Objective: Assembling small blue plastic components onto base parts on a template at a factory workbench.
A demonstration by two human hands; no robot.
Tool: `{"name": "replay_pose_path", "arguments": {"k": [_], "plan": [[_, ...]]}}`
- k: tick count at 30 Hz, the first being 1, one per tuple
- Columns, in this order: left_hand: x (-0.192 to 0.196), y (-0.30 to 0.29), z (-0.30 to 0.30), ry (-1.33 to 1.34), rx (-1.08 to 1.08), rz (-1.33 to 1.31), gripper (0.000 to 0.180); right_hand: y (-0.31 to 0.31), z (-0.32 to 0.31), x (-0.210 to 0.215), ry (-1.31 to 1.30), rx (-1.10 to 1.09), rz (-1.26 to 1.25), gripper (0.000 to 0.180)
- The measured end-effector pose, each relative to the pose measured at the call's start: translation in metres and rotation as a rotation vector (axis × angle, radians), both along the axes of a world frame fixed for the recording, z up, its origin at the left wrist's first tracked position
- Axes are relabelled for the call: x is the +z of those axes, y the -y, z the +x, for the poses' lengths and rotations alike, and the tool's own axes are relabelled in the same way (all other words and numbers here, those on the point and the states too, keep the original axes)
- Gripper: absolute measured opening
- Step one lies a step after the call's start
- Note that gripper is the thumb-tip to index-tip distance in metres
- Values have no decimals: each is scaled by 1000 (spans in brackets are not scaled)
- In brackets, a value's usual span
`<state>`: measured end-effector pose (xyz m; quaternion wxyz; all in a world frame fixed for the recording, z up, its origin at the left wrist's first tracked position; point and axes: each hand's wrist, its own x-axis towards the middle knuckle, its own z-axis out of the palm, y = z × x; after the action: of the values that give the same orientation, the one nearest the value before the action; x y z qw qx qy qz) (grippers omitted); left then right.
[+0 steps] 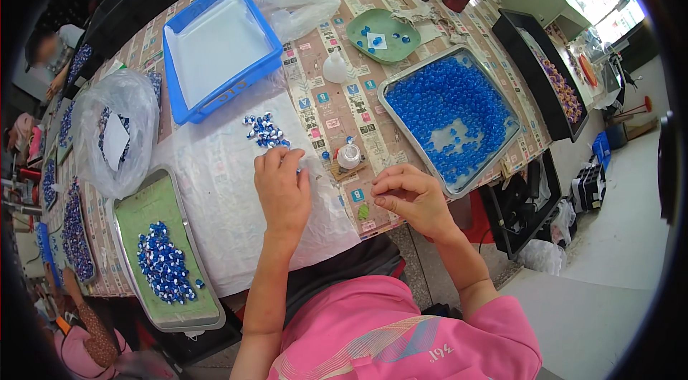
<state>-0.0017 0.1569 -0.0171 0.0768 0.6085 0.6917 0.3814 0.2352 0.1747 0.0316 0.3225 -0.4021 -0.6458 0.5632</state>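
My left hand (282, 190) lies palm down on the white plastic sheet (229, 215) near the table's front edge, fingers drawn together and curled, their tips pressing something small that I cannot make out from here. Just beyond those fingertips sits a small cluster of blue-and-white beads (266, 130), near but not touching. My right hand (408, 197) hovers over the front edge of the table (337, 104), thumb and forefinger pinched on what looks like a tiny bead (too small to be sure). Between the hands stands a small white bottle (349, 156). Toward the right edge rests a metal tray of blue beads (451, 116); at the front-left corner a green-lined tray (154, 208) carries more blue-and-white beads. An empty blue bin (218, 46) sits further back.
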Motion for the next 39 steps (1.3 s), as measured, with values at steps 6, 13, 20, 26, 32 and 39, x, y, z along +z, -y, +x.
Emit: {"name": "replay_pose_path", "arguments": {"k": [6, 13, 20, 26, 32, 39], "plan": [[-18, 17, -8, 75, -15, 1, 12, -2, 6, -3, 116, 10, 57, 25], [-15, 32, -7, 77, -26, 31, 15, 2, 4, -6, 7, -66, -155, 27], [-13, 40, -7, 105, -13, 30, 20, 5, 6, -4, 5, -95, -162, 25], [-3, 54, 1, 192, -14, 83, 19, 4, 8, -11, 10, -10, -49, 25], [6, 75, 22, 964, -108, -94, 17, 3, -2, -8, -42, -3, -209, 25], [9, 80, 38, 1576, -103, -266, 20, 3, -3, -17, -105, 57, -173, 24]]}}
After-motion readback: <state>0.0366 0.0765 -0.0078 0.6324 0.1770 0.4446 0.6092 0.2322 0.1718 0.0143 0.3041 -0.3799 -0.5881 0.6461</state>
